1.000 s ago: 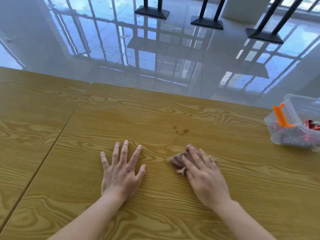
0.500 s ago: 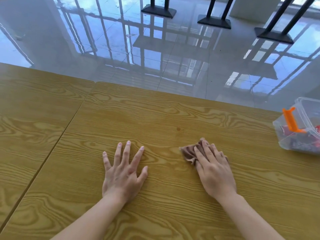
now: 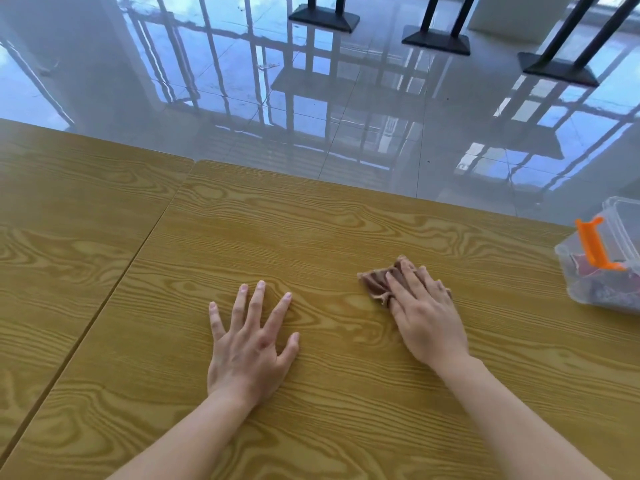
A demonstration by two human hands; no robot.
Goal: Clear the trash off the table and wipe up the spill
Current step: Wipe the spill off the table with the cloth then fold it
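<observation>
My right hand (image 3: 424, 311) lies flat on a crumpled brown cloth (image 3: 375, 283) and presses it onto the wooden table (image 3: 311, 230), right of centre. Part of the cloth sticks out to the left of my fingers. My left hand (image 3: 251, 337) rests palm down on the tabletop with its fingers spread, holding nothing, a hand's width left of the cloth. No spill mark shows on the wood around the cloth.
A clear plastic box (image 3: 609, 258) with an orange clip (image 3: 594, 245) stands at the table's right edge, with red and dark wrappers inside. A second table (image 3: 62, 220) abuts on the left. Beyond the far edge lie a glossy tiled floor and black table bases (image 3: 436, 39).
My right hand has pushed the cloth forward and to the right over the brown spill stain, which no longer shows. My left hand has stayed flat in place.
</observation>
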